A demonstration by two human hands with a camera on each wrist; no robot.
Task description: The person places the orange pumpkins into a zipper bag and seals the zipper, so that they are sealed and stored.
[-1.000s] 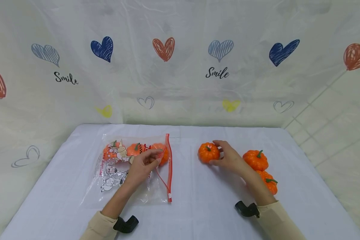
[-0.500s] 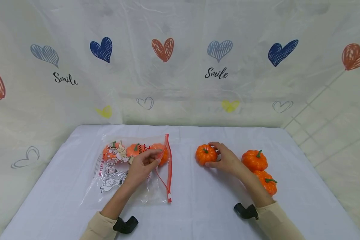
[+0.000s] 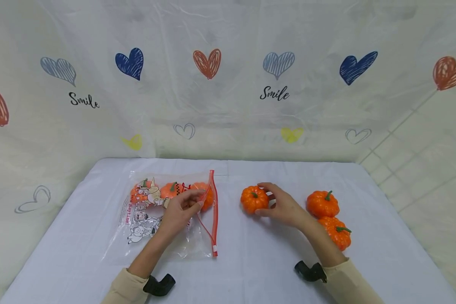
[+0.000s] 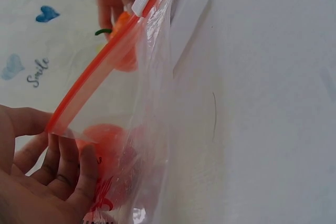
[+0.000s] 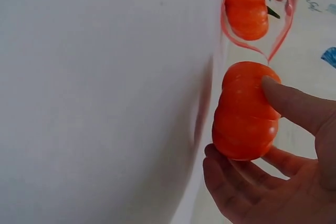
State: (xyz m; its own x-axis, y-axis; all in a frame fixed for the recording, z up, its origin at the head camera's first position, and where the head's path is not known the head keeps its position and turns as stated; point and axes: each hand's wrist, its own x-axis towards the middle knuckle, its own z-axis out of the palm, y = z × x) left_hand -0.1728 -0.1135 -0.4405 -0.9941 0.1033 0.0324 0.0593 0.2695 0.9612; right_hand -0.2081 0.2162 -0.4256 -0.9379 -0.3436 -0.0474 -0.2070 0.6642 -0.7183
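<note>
My left hand (image 3: 181, 211) pinches the upper edge of a clear zip bag (image 4: 149, 72) with a red zip strip, holding its mouth apart. Inside the bag, several small orange pumpkins lie in a row, the nearest one (image 3: 207, 202) just behind the mouth. My right hand (image 3: 283, 207) grips another orange pumpkin (image 3: 253, 199) between thumb and fingers, to the right of the bag. The right wrist view shows this pumpkin (image 5: 245, 111) in front of the open bag mouth, apart from it.
Two more pumpkins, one farther back (image 3: 322, 204) and one nearer (image 3: 338, 233), sit touching on the white tablecloth (image 3: 251, 270), beside my right forearm. A curtain printed with hearts (image 3: 228, 105) hangs behind the table.
My right hand has carried the pumpkin leftward, closer to the bag mouth. The left hand and bag have stayed in place.
</note>
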